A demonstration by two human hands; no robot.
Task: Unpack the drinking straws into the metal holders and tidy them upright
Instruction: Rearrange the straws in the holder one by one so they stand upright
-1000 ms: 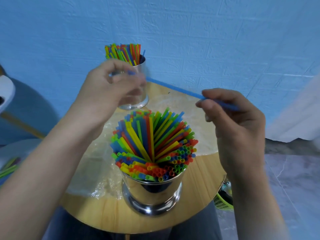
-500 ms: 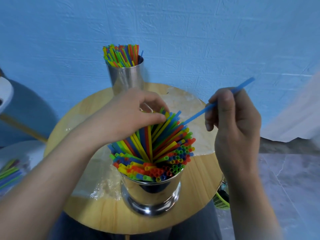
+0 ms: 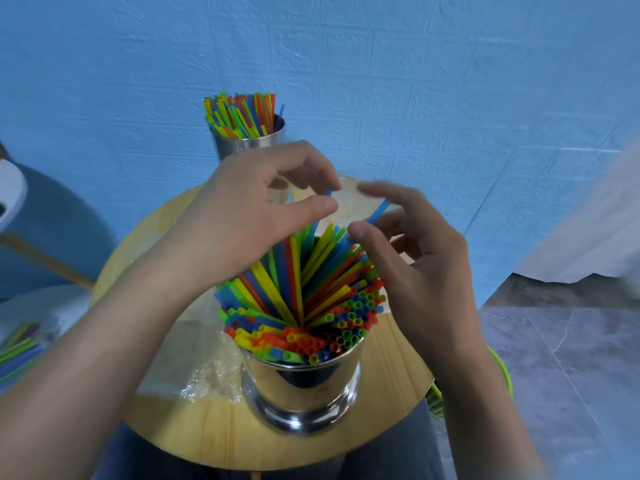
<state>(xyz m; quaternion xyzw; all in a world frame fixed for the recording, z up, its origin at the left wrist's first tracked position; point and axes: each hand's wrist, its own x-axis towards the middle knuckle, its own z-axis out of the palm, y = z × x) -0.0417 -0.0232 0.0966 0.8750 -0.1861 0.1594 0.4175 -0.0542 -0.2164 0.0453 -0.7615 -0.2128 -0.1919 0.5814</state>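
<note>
Here the blue straw [image 3: 379, 210] slants up-right from the near holder [image 3: 301, 386].

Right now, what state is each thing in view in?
Near shiny metal holder: upright, packed with fanned-out coloured straws.
Far metal holder: upright, full too.
Blue plastic straw: tilted, pinched by right hand.
Second blue straw: tip pinched by left hand.
Clear plastic wrapper: crumpled, lying on round wooden table.

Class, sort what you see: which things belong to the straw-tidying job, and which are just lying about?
Job: near holder, far holder, straws, blue straw pinched in the right hand, left hand at the straw tips.
Lying about: plastic wrapper, green basket.
</note>
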